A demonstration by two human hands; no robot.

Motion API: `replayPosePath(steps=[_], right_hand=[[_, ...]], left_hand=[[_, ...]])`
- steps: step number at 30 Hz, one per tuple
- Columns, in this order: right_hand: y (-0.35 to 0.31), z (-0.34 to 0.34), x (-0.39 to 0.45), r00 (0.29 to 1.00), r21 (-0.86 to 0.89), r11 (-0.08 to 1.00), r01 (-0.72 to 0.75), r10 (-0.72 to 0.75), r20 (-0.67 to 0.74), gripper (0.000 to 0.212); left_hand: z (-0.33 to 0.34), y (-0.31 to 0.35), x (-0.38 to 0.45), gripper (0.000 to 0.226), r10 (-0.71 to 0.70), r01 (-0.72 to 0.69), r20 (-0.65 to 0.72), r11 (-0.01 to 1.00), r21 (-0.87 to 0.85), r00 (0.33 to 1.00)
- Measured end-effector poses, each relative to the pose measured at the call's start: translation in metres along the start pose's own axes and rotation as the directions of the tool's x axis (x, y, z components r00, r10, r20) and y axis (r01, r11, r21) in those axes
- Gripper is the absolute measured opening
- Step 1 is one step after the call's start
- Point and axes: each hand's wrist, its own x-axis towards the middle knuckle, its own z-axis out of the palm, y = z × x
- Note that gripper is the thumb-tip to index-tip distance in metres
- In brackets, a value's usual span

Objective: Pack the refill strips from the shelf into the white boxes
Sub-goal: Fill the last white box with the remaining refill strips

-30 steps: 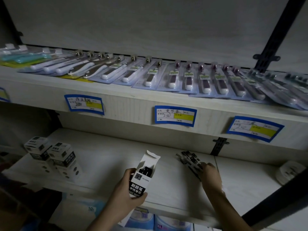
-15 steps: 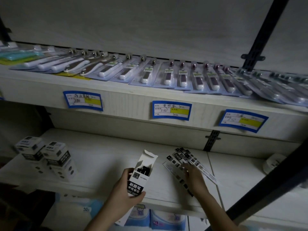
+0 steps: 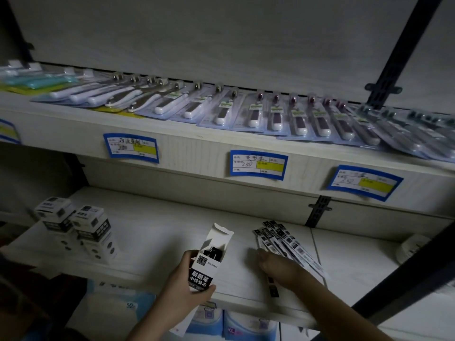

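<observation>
An open white box (image 3: 209, 264), black label with white characters, top flap up, dark strip ends visible inside, is gripped by the left hand (image 3: 183, 289) above the lower shelf (image 3: 157, 232) front edge. A fanned bunch of refill strips (image 3: 288, 244), clear sleeves with black printed tops, is held at its near end by the right hand (image 3: 278, 267); exact finger grip cannot be told. Two closed boxes (image 3: 73, 227) are stood at the shelf's left.
</observation>
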Motion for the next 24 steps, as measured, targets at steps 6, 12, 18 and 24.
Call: replayPosePath(steps=[6,12,18,24], right_hand=[[0.006,-0.011,0.008,0.965,-0.293,0.920,0.259,-0.254,0.056,0.015],[0.015,-0.010,0.014,0.913,-0.507,0.787,0.351,-0.409,-0.002,0.011],[-0.025,-0.029,-0.020,0.812,0.001,0.949,0.315,-0.269,-0.518,0.005],[-0.092,-0.054,-0.067,0.725,0.504,0.789,0.352,0.110,-0.680,0.007]], left_hand=[[0.001,-0.002,0.000,0.059,-0.007,0.007,-0.014,1.000,-0.011,1.000],[-0.004,-0.006,0.002,0.057,-0.002,0.000,-0.052,0.999,-0.035,0.999],[-0.014,-0.011,0.008,0.055,-0.002,0.000,-0.076,1.000,-0.017,0.997],[-0.012,-0.011,0.009,0.054,0.010,-0.010,-0.069,1.000,-0.003,0.998]])
